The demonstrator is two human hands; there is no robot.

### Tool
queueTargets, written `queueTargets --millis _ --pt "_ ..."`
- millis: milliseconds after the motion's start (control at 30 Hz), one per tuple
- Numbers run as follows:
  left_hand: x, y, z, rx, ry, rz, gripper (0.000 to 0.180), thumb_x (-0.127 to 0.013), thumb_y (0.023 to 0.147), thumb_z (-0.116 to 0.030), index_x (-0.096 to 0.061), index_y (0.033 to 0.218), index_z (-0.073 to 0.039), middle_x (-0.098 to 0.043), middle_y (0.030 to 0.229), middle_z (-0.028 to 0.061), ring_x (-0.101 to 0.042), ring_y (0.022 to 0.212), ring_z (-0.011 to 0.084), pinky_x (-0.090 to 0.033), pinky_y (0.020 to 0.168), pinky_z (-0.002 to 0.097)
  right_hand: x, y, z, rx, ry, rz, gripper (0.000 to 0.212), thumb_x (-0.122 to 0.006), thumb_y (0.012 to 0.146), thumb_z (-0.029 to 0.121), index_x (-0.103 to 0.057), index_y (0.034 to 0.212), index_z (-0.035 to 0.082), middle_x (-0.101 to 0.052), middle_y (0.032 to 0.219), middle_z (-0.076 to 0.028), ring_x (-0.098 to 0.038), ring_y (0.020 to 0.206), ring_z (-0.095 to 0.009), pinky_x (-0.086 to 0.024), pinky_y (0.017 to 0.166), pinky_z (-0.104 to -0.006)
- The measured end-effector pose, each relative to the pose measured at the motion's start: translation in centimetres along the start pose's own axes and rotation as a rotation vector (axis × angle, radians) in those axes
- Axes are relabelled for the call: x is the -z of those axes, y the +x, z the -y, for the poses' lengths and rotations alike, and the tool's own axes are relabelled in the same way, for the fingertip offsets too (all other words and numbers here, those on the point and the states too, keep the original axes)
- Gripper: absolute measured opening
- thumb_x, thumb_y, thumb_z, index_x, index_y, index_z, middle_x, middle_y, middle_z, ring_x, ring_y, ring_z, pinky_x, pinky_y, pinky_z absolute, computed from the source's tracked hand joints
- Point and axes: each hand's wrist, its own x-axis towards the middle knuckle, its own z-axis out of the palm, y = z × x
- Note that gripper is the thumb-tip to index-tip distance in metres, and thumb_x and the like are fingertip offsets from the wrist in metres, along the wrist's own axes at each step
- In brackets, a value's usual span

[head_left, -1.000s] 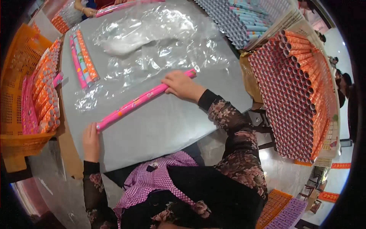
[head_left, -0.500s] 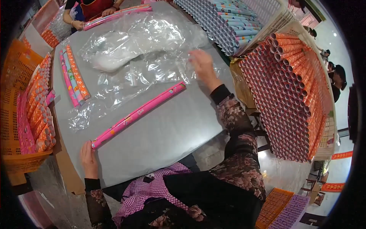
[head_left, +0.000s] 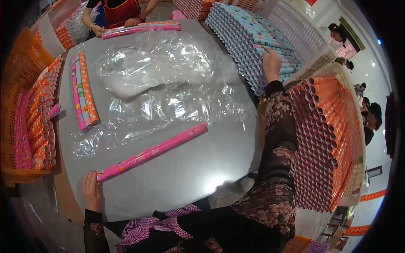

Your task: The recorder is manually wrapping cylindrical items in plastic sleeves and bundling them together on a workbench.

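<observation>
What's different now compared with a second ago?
The right hand let go of the pink roll and moved forward-right to the blue rolls; whether it grips one is unclear. Unchanged: the left hand at the pink roll's left end, the three rolls lying left on the table.

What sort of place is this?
Likely a packing workshop: tall stacks of orange tubes and blue tubes, with clear plastic spread over part of the grey table.

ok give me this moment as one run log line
left hand: at left end of long pink patterned tube | right hand: at stacked light-blue patterned tubes | clear plastic film: on grey tabletop
</observation>
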Motion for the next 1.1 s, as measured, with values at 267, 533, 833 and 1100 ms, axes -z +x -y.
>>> queueTargets --millis 267,533,833,1100 --pt "0.3 0.5 -1.0 0.009 0.023 0.046 0.038 -0.054 0.093 -0.008 -0.056 0.129 0.004 -0.056 0.130 0.0206 -0.049 0.124 0.0392 -0.039 0.105 0.0466 -6.2 6.1 -2.0 0.033 -0.323 0.116 0.037 -0.060 0.086 0.013 -0.067 0.122 0.015 -0.068 0.115 -0.012 -0.064 0.098 -0.037 -0.049 0.084 -0.0510" --pt "0.5 -0.3 0.0 0.030 0.113 0.124 0.038 -0.050 0.098 -0.013 -0.053 0.131 0.005 -0.055 0.132 0.0215 -0.048 0.126 0.0408 -0.038 0.105 0.0474 -8.1 7.3 -1.2 0.078 -0.320 0.293 0.034 -0.068 0.087 0.016 -0.067 0.120 0.008 -0.069 0.109 -0.016 -0.064 0.097 -0.036 -0.051 0.083 -0.0478" --pt "0.2 -0.4 0.3 0.035 0.088 0.104 0.040 -0.048 0.101 -0.019 -0.052 0.132 0.006 -0.054 0.135 0.0200 -0.047 0.129 0.0391 -0.036 0.108 0.0477 -7.2 9.0 -4.5 0.356 -0.310 0.359 0.041 -0.070 0.079 0.020 -0.067 0.119 0.015 -0.067 0.115 -0.017 -0.064 0.098 -0.038 -0.051 0.085 -0.0451" --pt "0.2 -0.8 0.7 0.008 0.104 0.114 0.041 -0.046 0.101 -0.019 -0.051 0.134 0.005 -0.052 0.137 0.0201 -0.045 0.130 0.0400 -0.035 0.109 0.0466 -5.6 9.8 -5.1 0.251 -0.274 0.433 0.040 -0.075 0.076 0.014 -0.066 0.115 0.011 -0.069 0.104 -0.014 -0.061 0.101 -0.035 -0.049 0.086 -0.0460"
